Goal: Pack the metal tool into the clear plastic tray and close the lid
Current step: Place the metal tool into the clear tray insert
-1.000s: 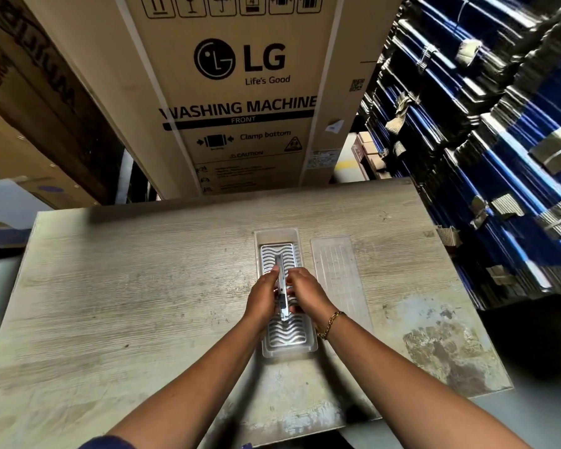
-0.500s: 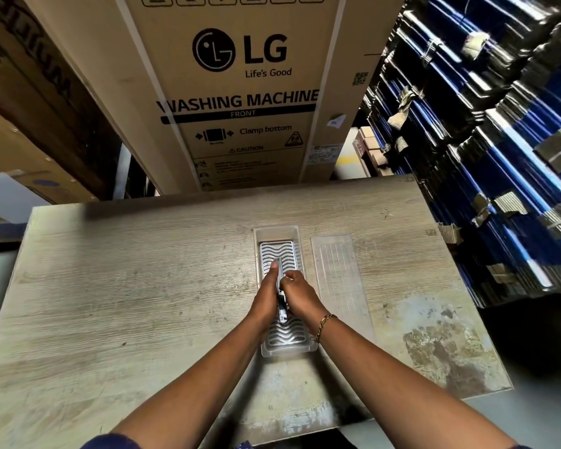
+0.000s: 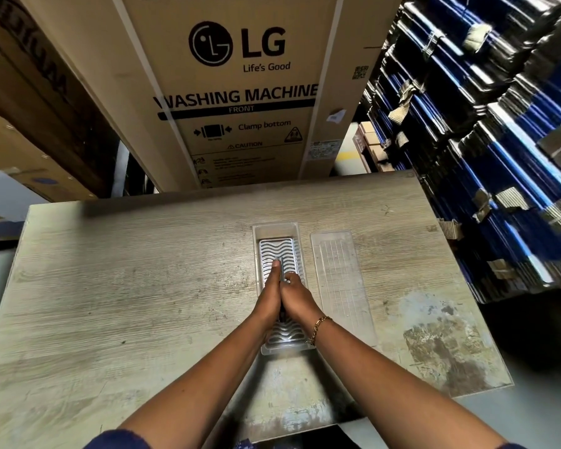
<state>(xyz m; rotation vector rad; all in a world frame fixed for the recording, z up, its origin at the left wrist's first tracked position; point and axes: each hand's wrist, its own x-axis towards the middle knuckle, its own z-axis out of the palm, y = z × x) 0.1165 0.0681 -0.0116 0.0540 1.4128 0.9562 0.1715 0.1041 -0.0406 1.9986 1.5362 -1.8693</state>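
Note:
A clear plastic tray (image 3: 276, 230) lies lengthwise at the middle of the wooden table, with a wavy white insert (image 3: 276, 249) inside. A narrow metal tool (image 3: 282, 270) stands on edge over the insert, mostly hidden between my palms. My left hand (image 3: 270, 294) presses its left side, fingers stretched forward to the tool's far tip. My right hand (image 3: 297, 296) presses the right side; a gold bracelet is on that wrist. The clear ribbed lid (image 3: 340, 286) lies flat just right of the tray, apart from it.
The worn wooden table (image 3: 127, 286) ends near my body and at the right, where the surface is stained. A tall LG washing machine carton (image 3: 237, 92) stands behind the far edge. Stacks of blue and black flat packs (image 3: 499, 157) rise close on the right.
My hands have closed together around the tool and slid forward along the tray. The left fingers now reach the tool's far tip. The tray and lid have not moved.

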